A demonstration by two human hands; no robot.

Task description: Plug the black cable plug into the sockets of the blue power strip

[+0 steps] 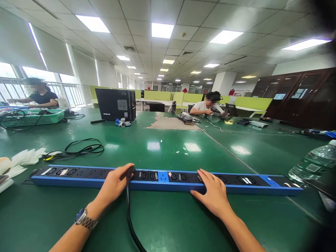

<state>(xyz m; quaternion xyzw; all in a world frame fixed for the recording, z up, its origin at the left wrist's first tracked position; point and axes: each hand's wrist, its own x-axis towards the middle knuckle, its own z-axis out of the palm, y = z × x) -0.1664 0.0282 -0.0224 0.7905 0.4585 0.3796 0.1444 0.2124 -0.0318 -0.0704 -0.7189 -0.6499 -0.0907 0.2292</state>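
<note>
Black cord (129,213) is trailing toward the tabletop's (173,220) near edge, left hand (114,181) is clamping its plug (130,170) between fingers and thumb, blue power strip (163,176) is lying toward that edge, right hand (214,194) is spanning it, thumb and fingers apart, bottle (312,162) is sitting by its right end.

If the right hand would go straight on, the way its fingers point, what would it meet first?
Beyond the power strip that the right hand touches, probably the small white scraps on the table, though depth is unclear.
</note>
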